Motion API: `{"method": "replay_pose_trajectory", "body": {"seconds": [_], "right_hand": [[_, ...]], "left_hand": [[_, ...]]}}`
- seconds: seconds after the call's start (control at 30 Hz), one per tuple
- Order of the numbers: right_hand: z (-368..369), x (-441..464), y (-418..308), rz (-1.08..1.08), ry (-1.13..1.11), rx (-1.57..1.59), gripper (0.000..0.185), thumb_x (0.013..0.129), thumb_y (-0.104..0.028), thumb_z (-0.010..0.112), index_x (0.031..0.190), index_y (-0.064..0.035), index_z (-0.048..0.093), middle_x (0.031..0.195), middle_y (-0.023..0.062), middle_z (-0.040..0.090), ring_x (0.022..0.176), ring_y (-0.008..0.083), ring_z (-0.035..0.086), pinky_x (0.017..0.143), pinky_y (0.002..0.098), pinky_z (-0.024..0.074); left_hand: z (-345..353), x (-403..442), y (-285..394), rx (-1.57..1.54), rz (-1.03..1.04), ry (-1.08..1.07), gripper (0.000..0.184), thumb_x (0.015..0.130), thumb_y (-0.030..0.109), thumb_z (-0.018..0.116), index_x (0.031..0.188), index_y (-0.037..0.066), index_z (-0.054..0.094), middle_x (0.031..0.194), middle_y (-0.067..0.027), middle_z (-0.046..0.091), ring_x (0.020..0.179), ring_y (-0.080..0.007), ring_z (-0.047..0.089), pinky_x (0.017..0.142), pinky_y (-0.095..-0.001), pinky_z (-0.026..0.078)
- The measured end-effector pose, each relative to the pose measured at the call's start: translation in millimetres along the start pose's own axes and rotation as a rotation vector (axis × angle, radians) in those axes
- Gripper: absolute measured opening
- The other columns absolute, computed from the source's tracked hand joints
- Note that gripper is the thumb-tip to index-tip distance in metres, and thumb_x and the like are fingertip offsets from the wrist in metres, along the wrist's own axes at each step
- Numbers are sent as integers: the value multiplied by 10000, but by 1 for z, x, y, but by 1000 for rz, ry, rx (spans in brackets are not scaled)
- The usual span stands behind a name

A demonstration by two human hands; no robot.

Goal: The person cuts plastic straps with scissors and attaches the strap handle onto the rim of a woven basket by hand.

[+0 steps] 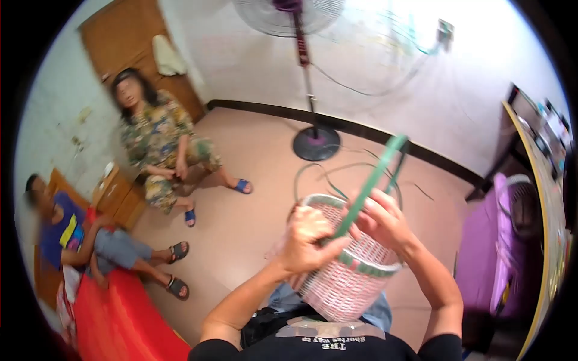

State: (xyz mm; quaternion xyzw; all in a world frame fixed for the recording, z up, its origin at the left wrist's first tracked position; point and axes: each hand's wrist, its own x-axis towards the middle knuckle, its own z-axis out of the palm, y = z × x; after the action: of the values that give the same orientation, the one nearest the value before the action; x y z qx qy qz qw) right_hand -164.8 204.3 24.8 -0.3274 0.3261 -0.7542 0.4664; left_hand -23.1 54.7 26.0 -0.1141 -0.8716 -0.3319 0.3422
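Observation:
A pink-and-white woven basket [343, 295] with a green band near its rim rests tilted on my lap. A flat green plastic strap [376, 171] rises from the rim, bends over at the top and comes back down behind. My left hand [310, 240] is closed at the rim, with its thumb pressed on the strap's lower end. Slightly higher, on the other side of the strap, my right hand [386, 222] has its bent fingers around it. Part of the basket's opening is hidden behind both hands.
Loose strips lie on the floor beyond the basket, near the standing fan's base [316, 143]. Two people sit at left, by a wooden cabinet [120, 195] and a red cloth [114, 319]. A purple-covered piece [484, 246] and a cluttered table [536, 150] stand at right.

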Motion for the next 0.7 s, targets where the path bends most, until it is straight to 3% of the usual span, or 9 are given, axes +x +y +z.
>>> {"method": "replay_pose_trajectory", "body": {"seconds": [0.17,0.2,0.33,0.4,0.47,0.5,0.6,0.63,0.7], "right_hand": [[3,-6,-20,208,-151,-650,263,1010,-188,426,926,21,562,714,60,590,622,148,599,558,278,483],[2,-5,-23,224,-252,-756,269,1005,-185,427,891,20,558,672,51,578,594,146,597,540,273,474],[5,-15,-22,250,-360,-692,254,978,-107,431,789,14,551,646,36,552,553,111,534,509,257,436],[16,-27,-17,240,-213,-668,269,948,-58,410,716,1,533,594,22,521,501,82,463,457,258,388],[8,-33,1,11,-203,-824,339,1002,-167,434,742,8,562,606,-1,526,499,57,464,435,223,340],[6,-38,10,28,-72,-834,319,978,-124,442,701,1,537,578,6,520,478,69,452,419,241,309],[14,-29,15,-285,-125,-1154,277,936,-90,452,687,1,535,559,30,520,457,92,449,413,252,310],[12,-20,18,-649,-215,-1412,263,907,-78,454,680,7,554,550,52,517,447,113,456,406,265,313],[14,-21,19,-578,-133,-1340,265,908,-79,453,678,7,555,550,52,516,446,113,455,406,265,313]], "left_hand": [[11,-14,1,143,68,8,220,814,242,694,755,58,588,746,-77,546,775,-250,517,847,-418,373],[12,-12,7,134,139,85,247,813,229,693,721,64,535,702,-64,442,710,-245,472,817,-411,360],[22,-25,30,160,48,96,278,853,265,662,784,37,518,739,-90,425,766,-282,475,864,-447,366],[25,-29,31,168,39,108,279,865,262,648,798,27,514,756,-93,435,798,-289,482,875,-444,370],[30,-36,29,146,9,113,273,871,259,639,807,22,518,767,-95,444,812,-292,485,877,-446,374],[27,-37,32,178,-4,112,275,868,258,635,823,9,526,781,-105,457,824,-293,485,872,-449,378],[30,-35,27,204,8,156,278,853,252,645,822,3,526,783,-112,457,824,-293,485,863,-452,381],[31,-35,26,202,17,171,273,831,234,654,802,1,514,778,-115,450,819,-294,483,869,-451,380],[31,-35,25,199,-5,151,265,822,216,653,792,-2,504,777,-116,447,816,-295,482,877,-451,381]]}}
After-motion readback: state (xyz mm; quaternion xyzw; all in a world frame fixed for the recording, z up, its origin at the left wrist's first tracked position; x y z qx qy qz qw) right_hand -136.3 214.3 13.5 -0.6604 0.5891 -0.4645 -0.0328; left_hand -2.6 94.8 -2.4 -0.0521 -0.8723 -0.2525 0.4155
